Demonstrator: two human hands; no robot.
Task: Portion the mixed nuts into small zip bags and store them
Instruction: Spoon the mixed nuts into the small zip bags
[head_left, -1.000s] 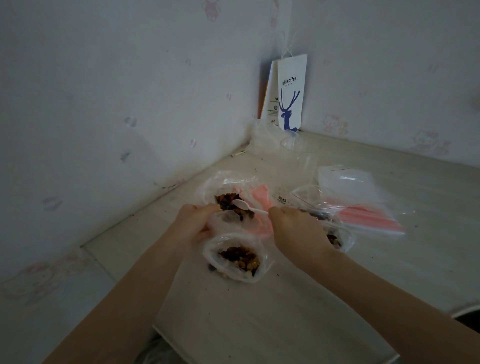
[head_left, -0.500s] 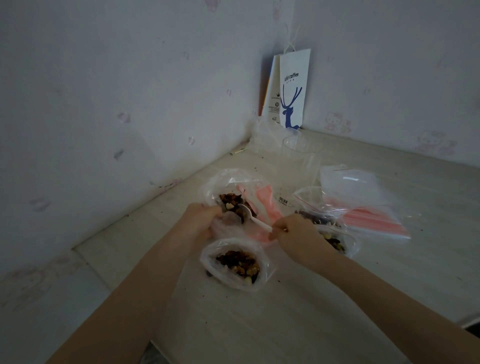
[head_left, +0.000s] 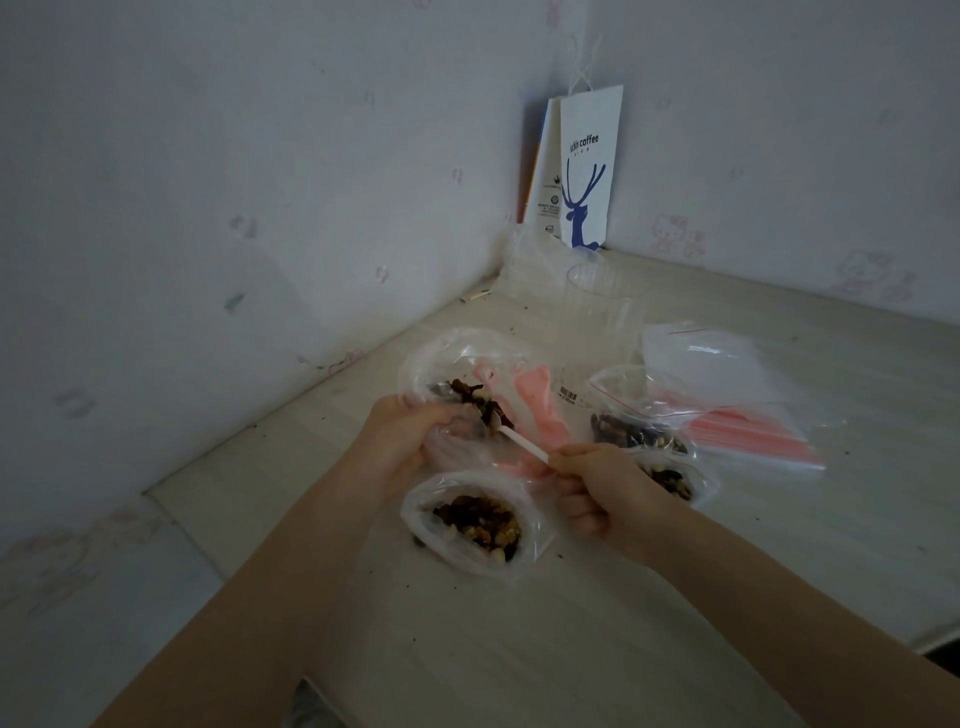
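**Spoon goes down into the nuts for another scoop**

A second ago the white spoon lay almost level over the mouth of the big bag. Now it slants down, its bowl buried among the mixed nuts in that bag. The right hand has dropped back towards the person and pinches the far end of the handle between thumb and fingertip, with the other fingers curled in beneath. The left hand has kept its place, fingers bunched round the near edge of the big bag's plastic to hold the mouth open.

This reads as the loading half of a scoop: nothing has been lifted out yet. The likely target is the open small bag, which sits on the table just in front of the big bag, between the two wrists, and already has a good heap of nuts in it. It is unsealed.

To the right lie two filled zip bags, close together; whether they are zipped cannot be told. Just beyond them is a flat stack of empty zip bags with red strips, so portioning looks partly done and storing has not begun. A clear cup and a paper coffee bag stand towards the corner.
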